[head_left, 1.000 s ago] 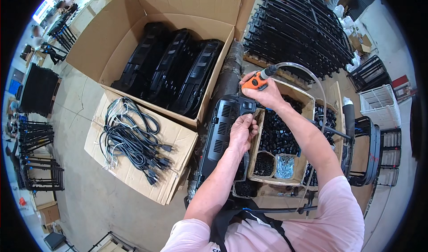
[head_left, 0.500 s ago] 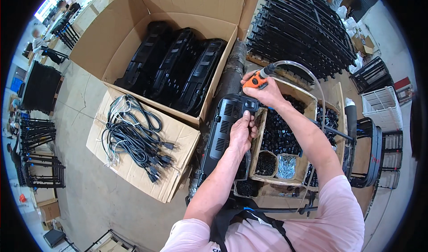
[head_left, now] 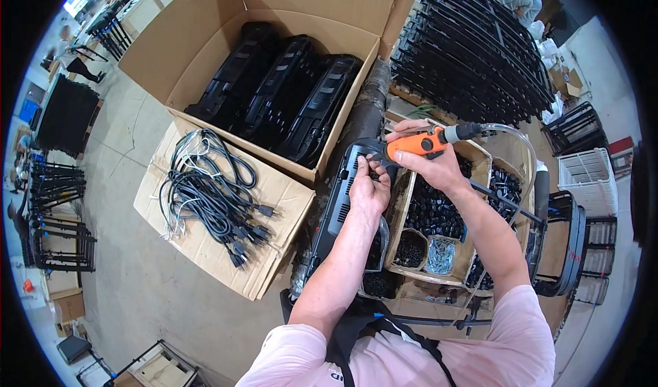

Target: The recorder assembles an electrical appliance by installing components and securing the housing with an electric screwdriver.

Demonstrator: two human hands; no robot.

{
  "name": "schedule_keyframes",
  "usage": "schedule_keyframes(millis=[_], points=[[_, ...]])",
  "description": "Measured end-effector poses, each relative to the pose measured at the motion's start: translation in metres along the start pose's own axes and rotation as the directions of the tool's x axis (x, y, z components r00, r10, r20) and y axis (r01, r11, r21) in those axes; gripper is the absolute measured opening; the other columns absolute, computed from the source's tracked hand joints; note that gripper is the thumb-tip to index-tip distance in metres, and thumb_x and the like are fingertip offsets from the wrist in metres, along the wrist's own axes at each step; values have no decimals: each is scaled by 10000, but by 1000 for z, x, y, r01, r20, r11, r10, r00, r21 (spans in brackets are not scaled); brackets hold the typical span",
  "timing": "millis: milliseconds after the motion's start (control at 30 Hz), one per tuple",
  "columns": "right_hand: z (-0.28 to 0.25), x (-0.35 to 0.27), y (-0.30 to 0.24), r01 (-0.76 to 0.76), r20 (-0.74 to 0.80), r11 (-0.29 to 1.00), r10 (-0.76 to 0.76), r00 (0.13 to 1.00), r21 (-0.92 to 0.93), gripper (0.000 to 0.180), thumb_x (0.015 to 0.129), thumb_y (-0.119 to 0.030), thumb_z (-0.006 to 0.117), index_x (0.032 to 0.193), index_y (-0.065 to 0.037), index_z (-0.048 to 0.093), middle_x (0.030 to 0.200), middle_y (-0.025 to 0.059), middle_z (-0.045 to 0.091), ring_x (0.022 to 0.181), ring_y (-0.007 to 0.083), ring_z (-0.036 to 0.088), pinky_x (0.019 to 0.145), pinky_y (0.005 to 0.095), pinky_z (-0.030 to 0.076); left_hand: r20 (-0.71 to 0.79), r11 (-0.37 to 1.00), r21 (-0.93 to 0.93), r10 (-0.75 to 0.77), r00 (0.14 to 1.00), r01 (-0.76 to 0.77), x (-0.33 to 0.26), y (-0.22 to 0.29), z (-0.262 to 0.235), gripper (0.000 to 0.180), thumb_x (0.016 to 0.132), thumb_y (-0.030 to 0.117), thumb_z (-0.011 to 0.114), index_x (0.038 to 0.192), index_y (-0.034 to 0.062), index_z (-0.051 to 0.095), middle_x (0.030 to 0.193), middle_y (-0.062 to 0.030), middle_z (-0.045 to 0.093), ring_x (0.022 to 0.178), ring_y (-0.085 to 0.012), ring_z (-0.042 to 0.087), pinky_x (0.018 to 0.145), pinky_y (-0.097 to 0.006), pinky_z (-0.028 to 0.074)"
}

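Note:
A long black plastic housing (head_left: 344, 194) with vent slots lies lengthwise on a dark, worn beam. Over its far end, my right hand (head_left: 439, 169) is wrapped round an orange air screwdriver (head_left: 415, 145). The tool lies nearly level, its grey hose end pointing right and its nose toward the housing's far corner; whether the tip touches is hidden. My left hand (head_left: 369, 190) is at the housing's far right edge with its fingers curled up near the tool's nose. What those fingers hold, if anything, is too small to make out.
Right of the housing stands a wooden bin (head_left: 490, 181) of small black parts, with a compartment of silver screws (head_left: 440, 255). A clear hose (head_left: 528, 144) arches over it. At left, a carton (head_left: 154, 58) holds black housings; black power cords (head_left: 212, 195) lie on cardboard (head_left: 154, 205).
The screwdriver has swung from tilted up to nearly level, its hose end now farther right. My left hand's fingers have come off the housing's corner and curled. The whole view has shifted slightly.

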State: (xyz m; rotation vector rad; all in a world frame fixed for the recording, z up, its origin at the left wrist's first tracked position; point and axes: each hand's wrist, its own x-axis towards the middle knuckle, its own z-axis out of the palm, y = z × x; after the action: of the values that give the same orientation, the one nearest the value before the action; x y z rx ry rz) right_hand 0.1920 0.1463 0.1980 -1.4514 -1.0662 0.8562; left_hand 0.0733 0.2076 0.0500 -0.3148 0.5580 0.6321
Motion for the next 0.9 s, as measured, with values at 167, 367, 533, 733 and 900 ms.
schedule_keyframes(millis=[167, 367, 533, 733, 900], points=[[5, 0, 0, -4, 9, 1000, 4, 1000, 1, 516, 857, -105, 821, 1320, -11, 614, 1226, 164, 725, 1170, 231, 697, 1062, 405, 551, 24, 1000, 4, 16, 1000, -16, -8, 6, 0, 255, 1111, 377, 551, 1121, 138, 638, 859, 40, 583, 756, -108, 556, 661, -243, 479], [18, 0, -1, -12, 34, 999, 13, 999, -35, 512, 857, -86, 812, 1324, -15, 614, 1230, 157, 726, 1158, 216, 697, 1066, 395, 546, 35, 1000, -21, -14, 999, 14, -18, 18, -5, 255, 1125, 355, 523, 1170, 135, 643, 858, 35, 584, 764, -113, 571, 676, -242, 513], [25, 1, -4, -28, 54, 999, 30, 998, -41, 505, 864, -85, 801, 1328, -17, 614, 1238, 147, 727, 1153, 199, 694, 1056, 380, 546, -1, 999, 3, -47, 999, 47, -19, 27, -9, 251, 1137, 311, 496, 1155, 94, 620, 818, 14, 589, 731, -127, 578, 625, -259, 522], [35, 3, 2, 17, 78, 999, -13, 997, -50, 504, 874, -85, 799, 1335, -15, 608, 1237, 146, 723, 1148, 195, 689, 1051, 377, 541, -81, 999, -41, -24, 996, 20, -16, 21, -2, 271, 1120, 379, 532, 1092, 124, 621, 804, 30, 573, 703, -110, 564, 597, -232, 521], [51, 20, 10, 20, 23, 998, -19, 1000, -62, 506, 876, -88, 806, 1333, -12, 602, 1240, 149, 718, 1146, 202, 689, 1051, 384, 540, -12, 996, -28, 86, 996, -86, -15, 27, -3, 311, 1155, 326, 434, 1180, 81, 624, 935, -6, 603, 836, -172, 601, 796, -330, 538]])
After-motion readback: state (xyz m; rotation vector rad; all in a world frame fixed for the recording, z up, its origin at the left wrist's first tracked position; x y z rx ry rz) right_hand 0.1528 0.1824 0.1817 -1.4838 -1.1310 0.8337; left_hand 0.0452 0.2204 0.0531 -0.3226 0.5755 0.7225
